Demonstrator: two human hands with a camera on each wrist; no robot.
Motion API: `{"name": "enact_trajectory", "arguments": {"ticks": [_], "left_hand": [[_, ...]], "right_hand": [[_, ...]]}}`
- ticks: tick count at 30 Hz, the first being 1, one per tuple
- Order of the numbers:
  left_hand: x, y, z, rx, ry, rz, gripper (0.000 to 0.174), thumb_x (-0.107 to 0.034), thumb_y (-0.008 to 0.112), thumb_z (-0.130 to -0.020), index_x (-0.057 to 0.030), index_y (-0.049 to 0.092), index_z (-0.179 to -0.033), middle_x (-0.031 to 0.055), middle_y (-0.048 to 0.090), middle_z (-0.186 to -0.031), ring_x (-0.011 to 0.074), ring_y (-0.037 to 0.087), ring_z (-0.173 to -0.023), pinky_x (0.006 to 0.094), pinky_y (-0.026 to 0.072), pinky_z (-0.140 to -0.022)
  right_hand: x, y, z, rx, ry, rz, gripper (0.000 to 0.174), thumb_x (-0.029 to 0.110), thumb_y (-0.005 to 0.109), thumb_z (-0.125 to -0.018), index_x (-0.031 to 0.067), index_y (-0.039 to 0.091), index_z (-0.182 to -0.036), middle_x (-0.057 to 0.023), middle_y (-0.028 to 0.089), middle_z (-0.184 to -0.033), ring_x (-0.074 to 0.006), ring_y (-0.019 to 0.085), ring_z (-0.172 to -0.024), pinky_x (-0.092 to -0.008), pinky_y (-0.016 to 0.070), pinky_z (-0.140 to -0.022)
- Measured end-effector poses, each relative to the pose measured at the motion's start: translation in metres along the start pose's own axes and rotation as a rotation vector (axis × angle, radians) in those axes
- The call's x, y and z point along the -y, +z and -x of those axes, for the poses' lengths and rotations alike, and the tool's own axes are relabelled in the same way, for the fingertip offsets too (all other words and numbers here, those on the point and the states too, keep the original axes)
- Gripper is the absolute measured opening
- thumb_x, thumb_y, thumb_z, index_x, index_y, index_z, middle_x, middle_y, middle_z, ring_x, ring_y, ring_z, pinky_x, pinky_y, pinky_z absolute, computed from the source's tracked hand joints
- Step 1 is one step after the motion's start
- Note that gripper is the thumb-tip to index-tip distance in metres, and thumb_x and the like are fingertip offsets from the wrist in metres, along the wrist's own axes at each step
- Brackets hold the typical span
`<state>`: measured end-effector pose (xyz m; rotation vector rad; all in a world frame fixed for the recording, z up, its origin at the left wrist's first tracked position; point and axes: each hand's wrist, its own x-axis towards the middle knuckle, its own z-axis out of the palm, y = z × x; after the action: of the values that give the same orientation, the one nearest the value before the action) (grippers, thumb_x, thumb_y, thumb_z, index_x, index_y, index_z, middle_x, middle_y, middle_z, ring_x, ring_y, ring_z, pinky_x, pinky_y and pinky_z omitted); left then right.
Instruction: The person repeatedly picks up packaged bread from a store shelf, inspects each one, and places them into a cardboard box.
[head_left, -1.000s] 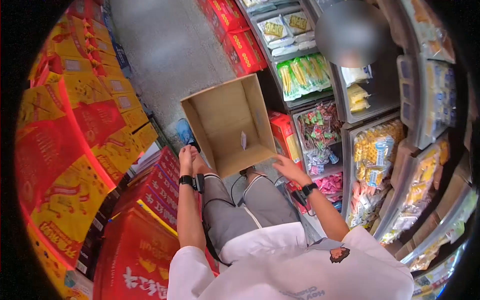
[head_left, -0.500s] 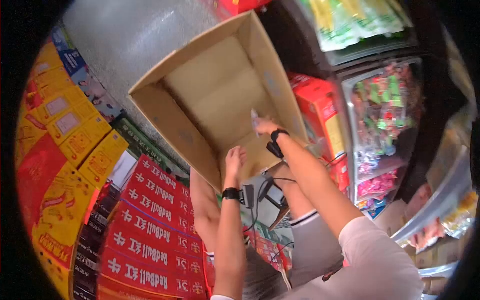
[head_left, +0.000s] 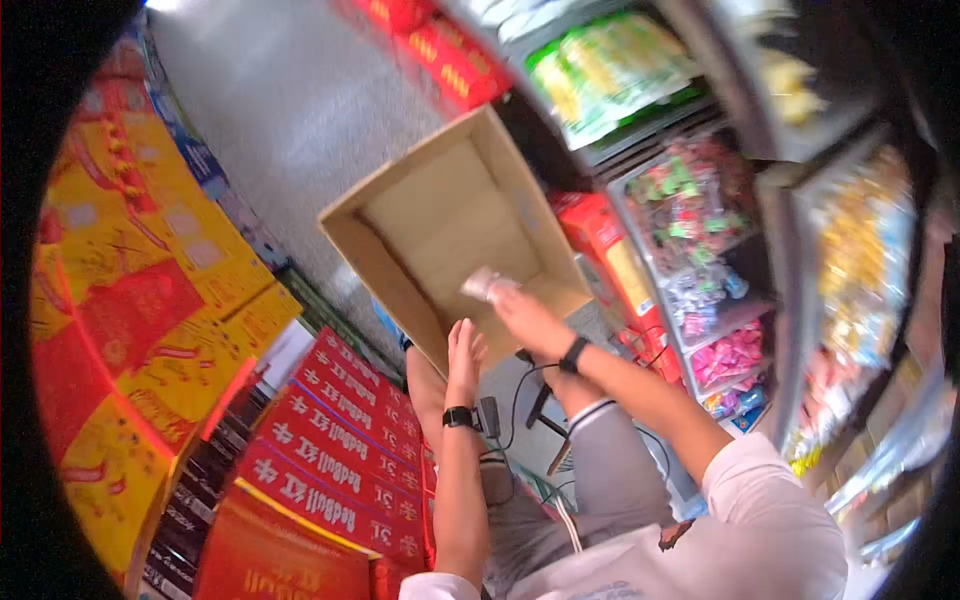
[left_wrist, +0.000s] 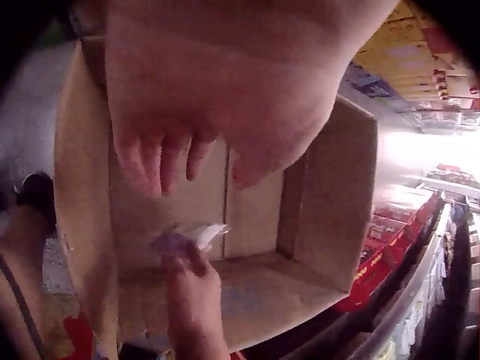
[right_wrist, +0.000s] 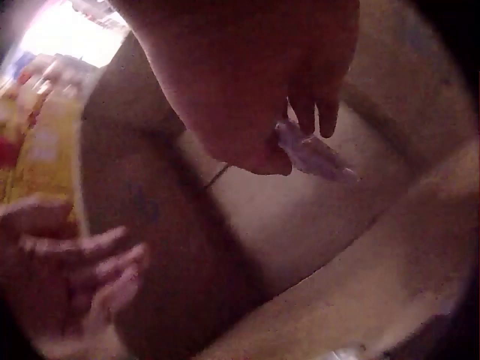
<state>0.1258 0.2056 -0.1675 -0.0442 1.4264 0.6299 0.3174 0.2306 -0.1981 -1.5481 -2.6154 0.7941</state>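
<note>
Inside box (head_left: 440,215), packet (head_left: 480,284); shelves (head_left: 690,200) right.

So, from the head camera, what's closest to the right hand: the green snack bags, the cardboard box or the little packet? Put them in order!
1. The small packet: pinched in the right hand itself.
2. The cardboard box: open, just under and around that hand.
3. The green snack bags: farthest, beyond the box, up on the right.
</note>
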Motion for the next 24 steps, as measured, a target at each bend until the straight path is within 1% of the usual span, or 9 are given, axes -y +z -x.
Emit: {"name": "enact_trajectory", "arguments": {"ticks": [4, 6, 9, 10, 14, 16, 17, 20, 24], "left_hand": [[-0.046, 0.016, 0.093, 0.445, 0.078, 0.248, 0.062, -0.052, 0.061, -0.100, -0.0057, 0.053, -0.142, 0.0123, 0.063, -0.136, 0.0236, 0.061, -0.122, 0.0397, 0.0485, -0.102], [-0.058, 0.011, 0.143, 0.221, 0.138, 0.135, 0.046, -0.032, 0.063, -0.100, -0.0029, 0.057, -0.136, 0.0115, 0.068, -0.125, 0.0234, 0.067, -0.108, 0.0380, 0.0541, -0.092], [-0.069, 0.026, 0.202, 0.331, 0.153, 0.342, 0.039, -0.008, 0.066, -0.094, 0.0032, 0.058, -0.130, 0.0133, 0.067, -0.124, 0.0238, 0.069, -0.103, 0.0354, 0.0577, -0.081], [-0.084, 0.039, 0.235, 0.351, 0.105, 0.356, 0.036, -0.005, 0.065, -0.093, 0.0043, 0.060, -0.128, 0.0131, 0.068, -0.123, 0.0231, 0.068, -0.106, 0.0363, 0.0563, -0.087], [-0.104, 0.063, 0.324, 0.488, 0.259, 0.164, 0.042, -0.011, 0.065, -0.095, 0.0023, 0.058, -0.133, 0.0126, 0.064, -0.131, 0.0247, 0.061, -0.121, 0.0408, 0.0488, -0.103], [-0.110, 0.089, 0.381, 0.461, 0.051, 0.208, 0.049, -0.019, 0.063, -0.097, 0.0006, 0.053, -0.141, 0.0137, 0.059, -0.141, 0.0284, 0.055, -0.130, 0.0433, 0.0431, -0.111], [-0.114, 0.112, 0.415, 0.649, 0.110, 0.142, 0.052, -0.023, 0.060, -0.099, 0.0000, 0.050, -0.144, 0.0147, 0.056, -0.145, 0.0297, 0.054, -0.132, 0.0451, 0.0405, -0.114], [-0.106, 0.152, 0.462, 0.833, 0.320, 0.048, 0.049, -0.030, 0.049, -0.106, -0.0012, 0.047, -0.146, 0.0139, 0.055, -0.145, 0.0274, 0.055, -0.131, 0.0457, 0.0418, -0.113], [-0.111, 0.192, 0.497, 0.918, 0.369, -0.026, 0.051, -0.033, 0.050, -0.107, -0.0027, 0.046, -0.147, 0.0135, 0.055, -0.144, 0.0266, 0.054, -0.131, 0.0448, 0.0428, -0.111]], "right_hand": [[0.127, -0.178, 0.054, 0.067, -0.051, -0.054, 0.056, 0.004, 0.060, -0.081, -0.0109, 0.053, -0.135, -0.0229, 0.048, -0.150, -0.0392, 0.043, -0.142, -0.0464, 0.0414, -0.113], [0.179, -0.245, 0.085, 0.058, -0.053, -0.037, 0.056, 0.004, 0.062, -0.081, -0.0083, 0.054, -0.135, -0.0224, 0.045, -0.153, -0.0386, 0.042, -0.143, -0.0467, 0.0403, -0.114], [0.223, -0.318, 0.125, -0.127, -0.045, -0.248, 0.053, 0.005, 0.068, -0.080, -0.0078, 0.057, -0.131, -0.0230, 0.050, -0.145, -0.0399, 0.048, -0.137, -0.0487, 0.0451, -0.109], [0.228, -0.336, 0.140, -0.212, 0.017, -0.281, 0.052, 0.005, 0.067, -0.082, -0.0054, 0.057, -0.132, -0.0227, 0.048, -0.147, -0.0399, 0.047, -0.137, -0.0486, 0.0442, -0.110], [0.235, -0.402, 0.192, -0.544, 0.220, -0.462, 0.056, 0.010, 0.070, -0.087, -0.0007, 0.051, -0.139, -0.0236, 0.050, -0.144, -0.0410, 0.050, -0.133, -0.0469, 0.0431, -0.111], [0.223, -0.432, 0.223, -0.742, 0.351, -0.578, 0.060, 0.013, 0.071, -0.088, -0.0008, 0.048, -0.142, -0.0241, 0.051, -0.141, -0.0399, 0.051, -0.132, -0.0450, 0.0436, -0.111], [0.215, -0.442, 0.240, -0.746, 0.378, -0.526, 0.065, 0.018, 0.073, -0.091, -0.0009, 0.044, -0.145, -0.0241, 0.051, -0.140, -0.0375, 0.056, -0.126, -0.0431, 0.0484, -0.104], [0.213, -0.483, 0.280, -0.747, 0.453, -0.978, 0.078, 0.027, 0.075, -0.094, 0.0022, 0.032, -0.153, -0.0177, 0.051, -0.139, -0.0219, 0.067, -0.106, -0.0361, 0.0554, -0.088], [0.213, -0.505, 0.302, -1.022, 0.440, -0.958, 0.073, 0.016, 0.074, -0.095, 0.0034, 0.031, -0.153, -0.0161, 0.053, -0.136, -0.0193, 0.066, -0.107, -0.0332, 0.0557, -0.089]]}}
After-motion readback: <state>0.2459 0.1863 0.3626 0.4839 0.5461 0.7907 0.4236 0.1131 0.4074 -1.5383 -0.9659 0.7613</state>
